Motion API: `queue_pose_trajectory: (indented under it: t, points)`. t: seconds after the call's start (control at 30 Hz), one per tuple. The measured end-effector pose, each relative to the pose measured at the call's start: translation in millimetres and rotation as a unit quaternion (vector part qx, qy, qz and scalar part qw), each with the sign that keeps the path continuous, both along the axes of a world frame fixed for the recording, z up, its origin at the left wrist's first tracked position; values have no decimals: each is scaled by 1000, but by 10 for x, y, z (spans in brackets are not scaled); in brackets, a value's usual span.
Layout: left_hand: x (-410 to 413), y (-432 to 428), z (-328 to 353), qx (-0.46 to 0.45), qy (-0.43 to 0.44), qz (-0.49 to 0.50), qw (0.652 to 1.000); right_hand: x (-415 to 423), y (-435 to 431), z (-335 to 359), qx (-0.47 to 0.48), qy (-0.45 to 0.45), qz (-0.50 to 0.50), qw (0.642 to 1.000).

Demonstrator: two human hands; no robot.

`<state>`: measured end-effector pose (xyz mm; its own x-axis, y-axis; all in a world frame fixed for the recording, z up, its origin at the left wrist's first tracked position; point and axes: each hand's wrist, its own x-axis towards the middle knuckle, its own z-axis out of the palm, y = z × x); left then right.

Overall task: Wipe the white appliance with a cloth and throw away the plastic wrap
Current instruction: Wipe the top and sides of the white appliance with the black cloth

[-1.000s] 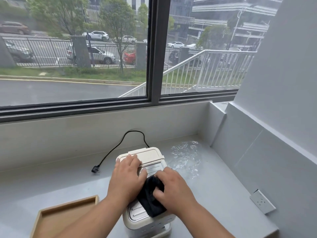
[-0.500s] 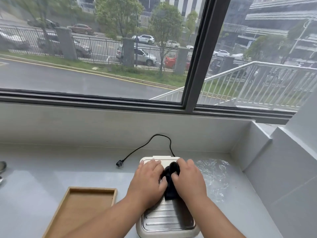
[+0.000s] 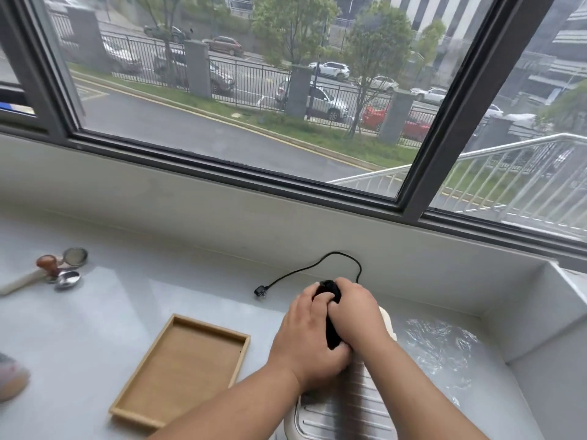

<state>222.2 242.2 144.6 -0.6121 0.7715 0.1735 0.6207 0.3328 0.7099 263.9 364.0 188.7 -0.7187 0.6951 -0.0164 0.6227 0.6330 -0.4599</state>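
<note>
While the left hand [image 3: 303, 341] and right hand [image 3: 360, 315] grip the black cloth [image 3: 332, 333] at the white appliance's [image 3: 346, 408] far edge, plastic wrap [image 3: 441, 347] lies just right of it, near the corner. A wooden tray [image 3: 184, 369] sits nearby on the left.

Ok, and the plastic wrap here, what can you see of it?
The plastic wrap is a clear, glossy, crinkled sheet, spread out loosely on the grey counter in the right corner, just right of the white appliance. Whether it touches the appliance is unclear. Neither the left hand nor the right hand touches it; both grip the black cloth.
</note>
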Motion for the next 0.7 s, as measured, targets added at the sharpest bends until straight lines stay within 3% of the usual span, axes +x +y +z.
queue_pose_trajectory:
  t: [0.2,0.33,0.53,0.7]
  points:
    - [-11,-3,-34,-7,-17,88,996,-38,-187,105,-106,39,24,993]
    - [-147,-55,-17,-7,-48,69,996,190,-262,137,-113,87,35,989]
    - [-403,-143,80,2,-97,73,993,475,-430,-62,50,118,92,988]
    - [-438,-148,146,18,-123,65,990,554,-568,-206,156,79,74,982]
